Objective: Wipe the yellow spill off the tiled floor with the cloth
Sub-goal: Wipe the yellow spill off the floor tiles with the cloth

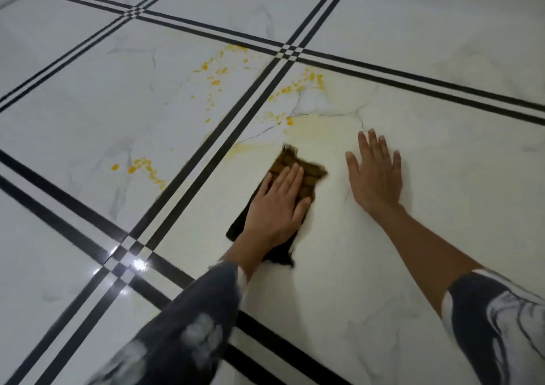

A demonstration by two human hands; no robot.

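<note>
Head view, looking down at the tiled floor (442,196): my left hand (275,204) lies flat on the cloth (312,175), fingers straight and close together, pressing it to the white tile rather than gripping it. The cloth sits just right of the black double lines (259,95) that cross the floor. Its far end shows brown and stained beyond my fingertips, and its near end is dark and frayed. The middle is hidden under my palm, and the edges are too blurred to trace.

My right hand (376,175) rests just beside the cloth, apart from it, with the palm down, the fingers spread and nothing in it.

The yellow spill (216,82) lies beyond and to the left of the cloth, in scattered drops on both sides of the black lines. A further cluster (141,166) sits well to the left. A pale yellow smear (312,132) spreads on the tile just ahead of the cloth, its limits hard to make out.

My left sleeve (191,325) is blurred, and my right sleeve (495,319) is cut off by the frame's edge. A glare spot (138,265) washes out one line crossing.
</note>
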